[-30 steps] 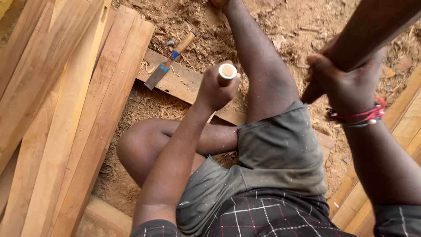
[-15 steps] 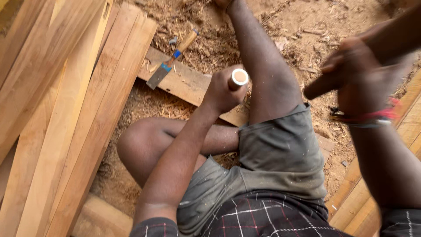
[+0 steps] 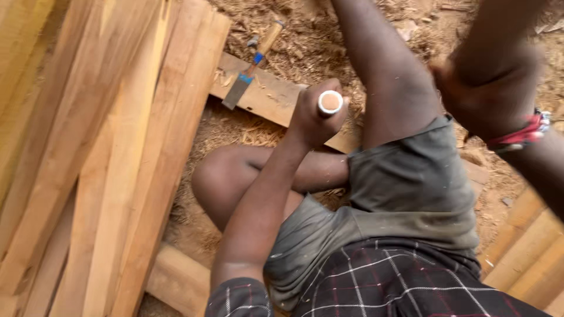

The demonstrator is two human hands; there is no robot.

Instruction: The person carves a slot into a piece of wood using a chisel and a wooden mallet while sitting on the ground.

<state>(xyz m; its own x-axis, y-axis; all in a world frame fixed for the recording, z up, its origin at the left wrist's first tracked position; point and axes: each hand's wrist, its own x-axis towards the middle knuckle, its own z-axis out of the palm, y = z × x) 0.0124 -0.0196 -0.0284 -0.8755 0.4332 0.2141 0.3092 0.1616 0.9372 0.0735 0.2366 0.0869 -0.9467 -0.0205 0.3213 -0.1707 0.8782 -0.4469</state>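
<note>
My left hand (image 3: 310, 120) is fisted around an upright chisel; only the handle's ringed round top (image 3: 330, 102) shows above the fist. It stands over a pale wooden board (image 3: 276, 97) lying on the sawdust, and the blade is hidden by the hand. My right hand (image 3: 487, 94), with a red bracelet at the wrist, is raised at the upper right and blurred. It grips a dark wooden club (image 3: 508, 23) that runs up out of view. My legs, in grey shorts, lie between the two hands.
A second chisel (image 3: 249, 73) with a wooden handle lies flat on the board's left end. Long planks (image 3: 106, 147) are stacked at the left, more planks (image 3: 523, 246) at the lower right, and a short block (image 3: 176, 279) near my left elbow. Sawdust and shavings cover the ground.
My right hand with the club has swung, blurring and shifting up and to the right. My left hand keeps its grip on the chisel and has moved slightly right.
</note>
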